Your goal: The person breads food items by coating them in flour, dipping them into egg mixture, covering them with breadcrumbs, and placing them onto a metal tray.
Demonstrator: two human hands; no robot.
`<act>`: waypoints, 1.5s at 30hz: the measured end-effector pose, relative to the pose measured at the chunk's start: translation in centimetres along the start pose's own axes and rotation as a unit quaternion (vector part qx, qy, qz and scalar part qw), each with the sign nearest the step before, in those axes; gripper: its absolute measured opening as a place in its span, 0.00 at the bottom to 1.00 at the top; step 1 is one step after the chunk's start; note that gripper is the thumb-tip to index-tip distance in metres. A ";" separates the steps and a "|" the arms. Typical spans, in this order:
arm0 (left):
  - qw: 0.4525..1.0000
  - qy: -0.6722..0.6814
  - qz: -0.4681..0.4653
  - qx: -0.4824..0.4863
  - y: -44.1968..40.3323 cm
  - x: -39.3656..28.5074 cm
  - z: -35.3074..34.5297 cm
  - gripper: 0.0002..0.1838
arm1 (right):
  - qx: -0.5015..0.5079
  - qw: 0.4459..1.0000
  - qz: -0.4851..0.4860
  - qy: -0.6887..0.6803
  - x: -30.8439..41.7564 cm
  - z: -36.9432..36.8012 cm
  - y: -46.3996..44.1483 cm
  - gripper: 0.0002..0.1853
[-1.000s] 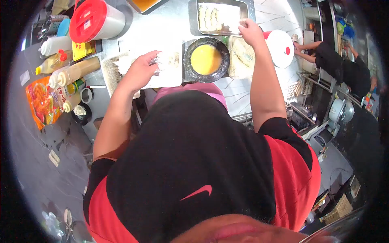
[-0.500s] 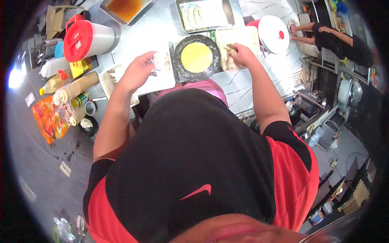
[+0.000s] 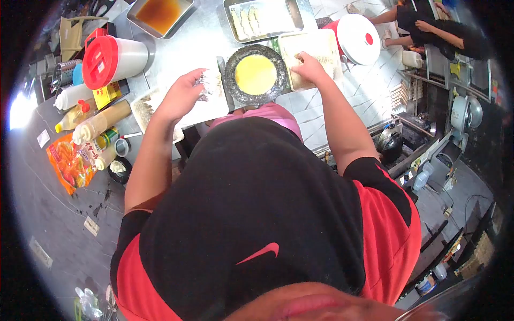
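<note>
My left hand (image 3: 186, 92) is over a white tray (image 3: 217, 109) at the table's near edge, its fingers bent together and coated in white powder. Whatever is between them blends with the powder, so I cannot make it out. Beside that tray stands a black speckled bowl (image 3: 231, 90) of yellow liquid like beaten egg (image 3: 256, 75). My right hand (image 3: 311, 70) hovers at the bowl side of a pale tray (image 3: 327, 38) with brownish crumbs. Its thumb stands apart from its bent fingers, and nothing shows between them.
Behind the bowl lies a metal tray (image 3: 295, 21) with coated strips (image 3: 250, 22); another metal tray (image 3: 184, 12) holds brown liquid. A red-lidded container (image 3: 128, 58) and several squeeze bottles (image 3: 104, 119) crowd the left. At right are a white-lidded bucket (image 3: 358, 41) and another person (image 3: 444, 29).
My right hand has shifted left, away from the crumbs and toward the bowl. My left hand stays almost where it was. The view has tilted slightly.
</note>
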State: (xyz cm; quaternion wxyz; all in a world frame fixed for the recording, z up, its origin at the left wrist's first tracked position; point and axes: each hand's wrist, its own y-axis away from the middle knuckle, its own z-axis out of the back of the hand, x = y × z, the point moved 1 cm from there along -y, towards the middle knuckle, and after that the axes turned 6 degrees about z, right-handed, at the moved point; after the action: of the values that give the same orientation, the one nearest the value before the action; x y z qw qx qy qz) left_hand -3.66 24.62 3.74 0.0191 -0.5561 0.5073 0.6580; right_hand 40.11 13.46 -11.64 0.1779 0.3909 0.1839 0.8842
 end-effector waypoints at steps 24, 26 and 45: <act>1.000 0.009 0.002 -0.014 0.7 1.0 0.3 0.24 | -0.049 0.989 0.027 -0.137 2.0 4.9 0.6 0.20; 1.000 0.013 -0.002 -0.014 0.7 0.9 0.1 0.24 | -0.046 0.974 0.041 -0.220 2.3 5.8 1.4 0.19; 0.990 0.081 -0.013 -0.115 2.1 2.0 -4.7 0.25 | 0.027 0.946 0.114 -0.304 12.8 10.6 -9.8 0.08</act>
State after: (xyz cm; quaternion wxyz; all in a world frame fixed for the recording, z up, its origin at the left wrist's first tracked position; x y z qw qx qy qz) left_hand -2.31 19.26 4.20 -0.0772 -0.6128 0.4208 0.6644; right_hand 41.75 29.77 -1.51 0.1130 0.6639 0.0994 0.7325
